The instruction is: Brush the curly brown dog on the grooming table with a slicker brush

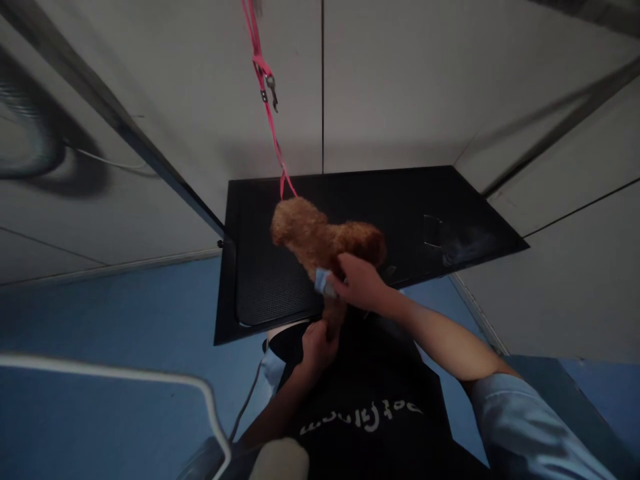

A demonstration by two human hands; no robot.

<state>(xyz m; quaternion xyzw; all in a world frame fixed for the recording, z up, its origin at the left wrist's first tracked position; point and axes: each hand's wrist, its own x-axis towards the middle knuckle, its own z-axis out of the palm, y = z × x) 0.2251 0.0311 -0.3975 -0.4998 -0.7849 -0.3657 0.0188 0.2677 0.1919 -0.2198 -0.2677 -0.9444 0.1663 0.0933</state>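
Observation:
A curly brown dog (305, 230) is on the black grooming table (410, 200), near its front edge. My left hand (318, 347) is closed around the lower end of one of the dog's legs (334, 313), which stretches toward me over the edge. In my right hand (359, 283) is a small light-blue and white tool (324, 281), pressed against the upper part of that leg. Its working face is hidden, so its exact kind does not show. A pink grooming loop (274, 133) runs from above down to the dog's neck area.
A metal clip (271, 92) hangs on the pink loop. A dark pole (165, 173) rises at the table's left. White tubing (125, 372) and a pale rounded object (280, 460) are low in front. A black apron (370, 380) covers my body. Behind stands a pale wall (390, 87).

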